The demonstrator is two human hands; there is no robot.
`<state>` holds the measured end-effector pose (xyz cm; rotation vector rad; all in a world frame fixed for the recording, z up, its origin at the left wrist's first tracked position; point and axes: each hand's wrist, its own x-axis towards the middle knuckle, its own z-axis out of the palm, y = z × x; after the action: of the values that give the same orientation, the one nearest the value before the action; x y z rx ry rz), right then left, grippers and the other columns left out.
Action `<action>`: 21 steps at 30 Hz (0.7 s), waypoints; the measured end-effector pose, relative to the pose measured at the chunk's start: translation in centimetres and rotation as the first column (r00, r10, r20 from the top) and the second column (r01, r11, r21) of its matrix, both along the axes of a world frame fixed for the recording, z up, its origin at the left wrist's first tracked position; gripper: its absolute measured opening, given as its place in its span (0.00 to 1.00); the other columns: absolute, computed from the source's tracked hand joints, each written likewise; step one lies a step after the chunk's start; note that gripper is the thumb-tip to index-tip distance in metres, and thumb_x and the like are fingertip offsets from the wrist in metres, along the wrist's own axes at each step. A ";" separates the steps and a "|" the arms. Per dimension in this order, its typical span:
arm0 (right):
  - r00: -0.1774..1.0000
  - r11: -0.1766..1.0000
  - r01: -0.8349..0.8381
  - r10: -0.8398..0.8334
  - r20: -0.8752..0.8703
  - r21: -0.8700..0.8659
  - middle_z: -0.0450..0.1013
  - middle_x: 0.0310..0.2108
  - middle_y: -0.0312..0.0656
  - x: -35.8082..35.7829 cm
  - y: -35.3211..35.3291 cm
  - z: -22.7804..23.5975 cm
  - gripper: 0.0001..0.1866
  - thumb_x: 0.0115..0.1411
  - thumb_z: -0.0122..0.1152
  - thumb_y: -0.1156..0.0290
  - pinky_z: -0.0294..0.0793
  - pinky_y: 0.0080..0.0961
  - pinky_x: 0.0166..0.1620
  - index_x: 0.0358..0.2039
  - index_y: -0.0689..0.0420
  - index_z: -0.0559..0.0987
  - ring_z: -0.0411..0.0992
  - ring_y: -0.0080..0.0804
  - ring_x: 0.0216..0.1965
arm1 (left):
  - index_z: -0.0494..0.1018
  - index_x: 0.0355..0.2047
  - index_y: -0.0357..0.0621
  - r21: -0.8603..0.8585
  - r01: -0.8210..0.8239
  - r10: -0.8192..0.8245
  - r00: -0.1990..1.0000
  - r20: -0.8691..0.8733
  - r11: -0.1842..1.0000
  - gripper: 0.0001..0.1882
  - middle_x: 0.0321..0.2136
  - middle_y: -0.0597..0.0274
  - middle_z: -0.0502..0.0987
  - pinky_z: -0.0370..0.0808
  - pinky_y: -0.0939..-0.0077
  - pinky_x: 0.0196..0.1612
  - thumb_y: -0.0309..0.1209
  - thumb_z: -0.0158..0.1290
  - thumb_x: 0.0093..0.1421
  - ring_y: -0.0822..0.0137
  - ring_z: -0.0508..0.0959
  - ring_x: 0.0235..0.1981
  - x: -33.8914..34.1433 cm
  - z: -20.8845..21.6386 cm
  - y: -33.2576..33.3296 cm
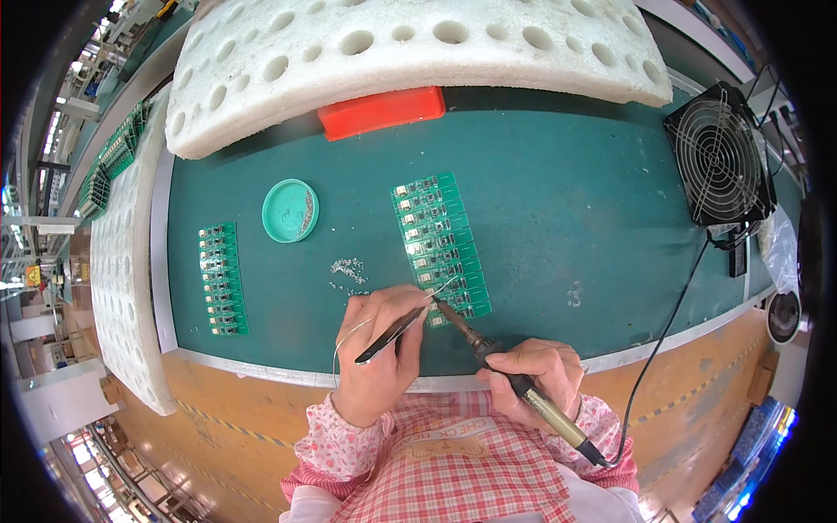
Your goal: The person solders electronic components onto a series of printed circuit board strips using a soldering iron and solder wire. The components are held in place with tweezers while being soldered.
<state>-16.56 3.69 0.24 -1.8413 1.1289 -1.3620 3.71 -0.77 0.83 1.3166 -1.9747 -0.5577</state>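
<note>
A green panel of small circuit boards [443, 240] lies on the bench, with white and black parts in rows. My left hand [370, 375] is closed around a pair of dark tweezers [390, 337] and a thin solder wire [345, 336], over the panel's near left corner. The wire's end reaches over the lower rows. In my right hand [542, 370] is a soldering iron [558, 420], gripped by its handle and slanting up to the left. The iron's tip is at the lower boards, close to my left fingertips; whether it touches a joint is too small to tell.
Another board strip [224, 279] lies at the left, near a round green lid [277, 213] holding bits. Metal scraps [349, 268] lie between. A red box [384, 113] and a holed white foam block [418, 52] stand at the back. A black fan [719, 157] is at right; the iron's cord [656, 362] hangs nearby.
</note>
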 end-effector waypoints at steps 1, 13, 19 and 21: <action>1.000 1.000 0.003 -0.003 -0.002 -0.002 0.74 0.19 0.38 0.0 0.0 0.0 0.18 0.47 0.70 0.84 0.74 0.25 0.22 0.40 0.61 0.78 0.75 0.32 0.17 | 0.77 0.41 0.40 0.001 0.000 0.000 1.000 0.000 1.000 0.12 0.38 0.54 0.81 0.75 0.67 0.42 0.17 0.59 0.57 0.55 0.80 0.38 0.0 0.0 0.0; 0.998 0.997 0.057 -0.056 0.032 -0.043 0.71 0.16 0.37 -0.6 0.5 0.0 0.18 0.47 0.70 0.83 0.73 0.27 0.21 0.40 0.62 0.77 0.73 0.33 0.15 | 0.77 0.42 0.40 -0.016 0.006 -0.006 1.000 0.000 1.000 0.12 0.38 0.54 0.81 0.75 0.67 0.41 0.17 0.59 0.58 0.56 0.80 0.37 0.0 -0.1 0.0; 0.998 0.997 0.058 -0.057 0.029 -0.054 0.71 0.16 0.38 -0.8 0.7 -0.1 0.17 0.49 0.68 0.83 0.73 0.27 0.21 0.40 0.62 0.75 0.73 0.33 0.15 | 0.77 0.43 0.39 0.018 -0.010 0.010 1.000 -0.001 1.000 0.12 0.37 0.53 0.81 0.76 0.67 0.42 0.17 0.58 0.58 0.55 0.80 0.38 -0.1 0.1 0.1; 0.998 0.996 0.063 -0.061 0.027 -0.057 0.71 0.16 0.39 -0.9 0.7 -0.1 0.17 0.49 0.68 0.82 0.73 0.27 0.21 0.41 0.62 0.75 0.73 0.33 0.15 | 0.76 0.43 0.39 0.017 -0.004 0.005 0.999 -0.036 1.000 0.15 0.39 0.54 0.81 0.75 0.67 0.42 0.16 0.59 0.55 0.55 0.80 0.38 0.1 -0.2 0.1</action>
<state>-17.42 4.44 0.18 -1.8387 1.1538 -1.4629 3.85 -0.62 0.66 1.3116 -1.9411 -0.5934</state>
